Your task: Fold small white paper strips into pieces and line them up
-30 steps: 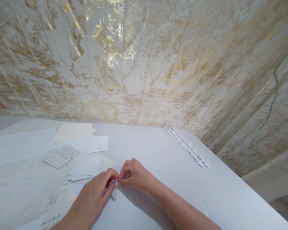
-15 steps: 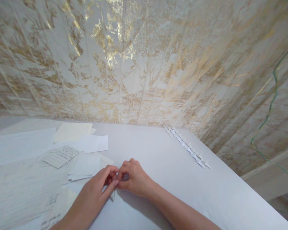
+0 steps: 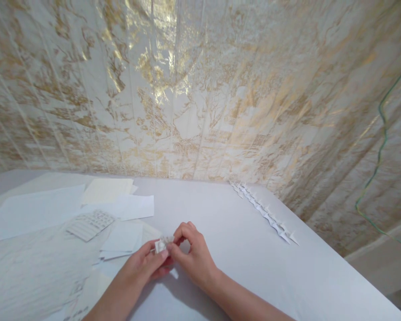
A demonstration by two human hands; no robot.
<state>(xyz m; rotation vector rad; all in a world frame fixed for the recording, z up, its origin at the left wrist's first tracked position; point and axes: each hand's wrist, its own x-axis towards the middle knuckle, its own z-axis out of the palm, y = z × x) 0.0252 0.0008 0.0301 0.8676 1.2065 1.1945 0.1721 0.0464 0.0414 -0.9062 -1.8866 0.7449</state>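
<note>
A small piece of folded paper, whitish with faint marks, is held between both hands above the white table. My left hand pinches it from the left, thumb on top and fingers beneath. At its right edge, the thumb and fingertips of my right hand are closed on the paper. The fingers hide part of its shape. Just left of my left hand lie small white paper pieces in a loose stack.
Large paper sheets cover the table's left side, with a printed paper piece on them. Rows of folded pointed paper pieces lie along the right. A gold-patterned wall covering rises behind the table; a green cord hangs at right.
Both hands have turned and lifted slightly, bringing the folded paper into sight between the fingertips. The view has shifted a little, so the table sits lower in the picture.
</note>
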